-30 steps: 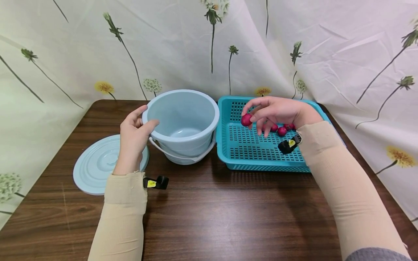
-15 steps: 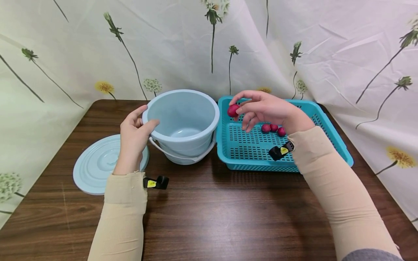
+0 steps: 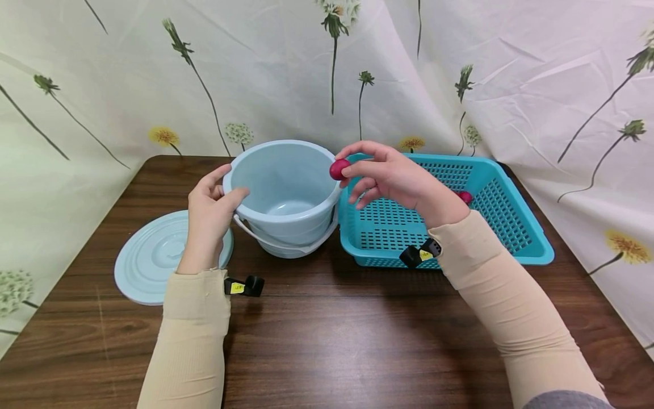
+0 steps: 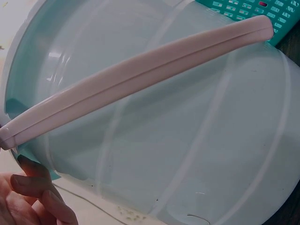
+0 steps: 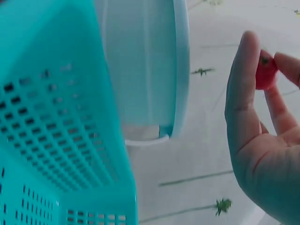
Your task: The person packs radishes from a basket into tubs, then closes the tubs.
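Observation:
My left hand [image 3: 210, 213] grips the left rim of a light blue plastic bucket [image 3: 286, 232], thumb over the inside and fingers outside. No contents show in the bucket in the head view. Between thumb and fingertips, my right hand [image 3: 393, 179] pinches a small round red radish [image 3: 339, 169], held over the bucket's right rim. A bit of green shows on this radish [image 5: 266, 61] in the right wrist view. Two or so radishes [image 3: 464, 196] show inside the turquoise basket [image 3: 543, 255], partly hidden behind my right wrist.
The bucket's handle [image 3: 306, 249] hangs down at its front. A round light blue lid [image 3: 145, 258] lies on the dark wooden table [image 3: 327, 341] to the left, partly behind my left forearm. A flower-printed cloth [image 3: 286, 74] hangs along the back.
My right hand has carried the radish leftward from above the basket to the bucket's right rim. My left hand and the bucket have stayed in place.

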A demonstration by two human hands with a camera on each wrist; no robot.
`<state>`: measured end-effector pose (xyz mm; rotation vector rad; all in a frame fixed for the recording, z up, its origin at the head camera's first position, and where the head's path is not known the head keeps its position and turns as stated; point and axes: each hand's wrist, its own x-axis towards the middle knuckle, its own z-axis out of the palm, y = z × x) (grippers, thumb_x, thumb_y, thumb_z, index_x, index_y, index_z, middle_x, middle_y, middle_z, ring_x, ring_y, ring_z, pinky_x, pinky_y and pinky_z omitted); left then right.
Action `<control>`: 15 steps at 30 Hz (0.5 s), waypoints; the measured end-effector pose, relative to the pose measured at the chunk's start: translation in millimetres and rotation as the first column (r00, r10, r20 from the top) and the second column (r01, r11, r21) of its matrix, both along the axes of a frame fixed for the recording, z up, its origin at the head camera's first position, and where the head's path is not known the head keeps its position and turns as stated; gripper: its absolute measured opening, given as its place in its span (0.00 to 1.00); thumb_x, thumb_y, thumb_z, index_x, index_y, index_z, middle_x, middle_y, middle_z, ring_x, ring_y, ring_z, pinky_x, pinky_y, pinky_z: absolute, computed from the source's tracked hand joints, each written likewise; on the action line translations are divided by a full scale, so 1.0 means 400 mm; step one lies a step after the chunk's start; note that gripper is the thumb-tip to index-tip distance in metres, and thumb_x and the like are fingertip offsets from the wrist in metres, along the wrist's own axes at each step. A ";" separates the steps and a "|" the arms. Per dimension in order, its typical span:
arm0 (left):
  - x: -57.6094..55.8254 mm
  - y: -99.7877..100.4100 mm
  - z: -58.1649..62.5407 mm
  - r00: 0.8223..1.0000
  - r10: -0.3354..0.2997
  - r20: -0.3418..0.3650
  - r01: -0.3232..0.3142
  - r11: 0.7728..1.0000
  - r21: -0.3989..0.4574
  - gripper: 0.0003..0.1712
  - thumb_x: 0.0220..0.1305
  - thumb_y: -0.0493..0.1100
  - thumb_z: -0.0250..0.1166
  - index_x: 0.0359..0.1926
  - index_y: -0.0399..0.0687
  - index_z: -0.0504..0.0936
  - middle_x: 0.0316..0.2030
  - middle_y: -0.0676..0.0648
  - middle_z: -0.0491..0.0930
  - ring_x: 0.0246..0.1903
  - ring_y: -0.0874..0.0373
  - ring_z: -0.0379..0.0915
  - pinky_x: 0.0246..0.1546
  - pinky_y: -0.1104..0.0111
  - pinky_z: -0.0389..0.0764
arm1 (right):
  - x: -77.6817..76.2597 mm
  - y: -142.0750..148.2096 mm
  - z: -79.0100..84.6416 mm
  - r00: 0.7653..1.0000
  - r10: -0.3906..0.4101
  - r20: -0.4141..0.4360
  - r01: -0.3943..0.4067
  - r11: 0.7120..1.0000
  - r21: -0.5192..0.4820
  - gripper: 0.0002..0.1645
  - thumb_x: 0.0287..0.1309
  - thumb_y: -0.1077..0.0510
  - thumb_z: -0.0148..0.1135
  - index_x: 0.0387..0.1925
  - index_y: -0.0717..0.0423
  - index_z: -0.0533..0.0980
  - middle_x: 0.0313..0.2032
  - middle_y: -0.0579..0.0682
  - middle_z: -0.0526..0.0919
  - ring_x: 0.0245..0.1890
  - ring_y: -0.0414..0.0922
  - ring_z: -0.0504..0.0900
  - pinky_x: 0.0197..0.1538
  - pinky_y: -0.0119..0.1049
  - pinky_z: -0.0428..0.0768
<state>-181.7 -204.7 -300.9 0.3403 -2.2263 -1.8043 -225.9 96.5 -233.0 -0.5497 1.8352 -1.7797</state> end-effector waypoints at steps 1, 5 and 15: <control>0.000 0.000 0.001 1.000 0.000 0.001 0.000 1.000 0.000 0.34 0.62 0.42 0.65 0.70 0.54 0.69 0.25 0.58 0.75 0.25 0.65 0.69 0.26 0.76 0.73 | 0.003 -0.007 -0.001 1.000 -0.005 0.001 0.005 1.000 -0.001 0.15 0.68 0.61 0.55 0.54 0.52 0.73 0.39 0.56 0.83 0.26 0.48 0.84 0.37 0.43 0.86; -0.001 0.000 0.004 1.000 0.000 0.000 0.000 1.000 -0.002 0.34 0.62 0.42 0.65 0.70 0.55 0.69 0.25 0.57 0.76 0.26 0.66 0.70 0.27 0.77 0.74 | 0.010 -0.032 -0.005 1.000 -0.020 0.010 0.020 1.000 -0.005 0.15 0.68 0.61 0.55 0.55 0.51 0.73 0.39 0.55 0.82 0.26 0.48 0.84 0.38 0.44 0.86; -0.001 -0.002 0.002 1.000 -0.006 0.013 0.006 1.000 0.009 0.35 0.62 0.42 0.65 0.71 0.54 0.68 0.26 0.57 0.76 0.27 0.66 0.70 0.27 0.78 0.74 | 0.015 -0.079 -0.030 0.999 -0.046 0.021 0.046 0.999 -0.012 0.16 0.67 0.59 0.56 0.55 0.51 0.73 0.41 0.56 0.81 0.25 0.48 0.84 0.36 0.42 0.86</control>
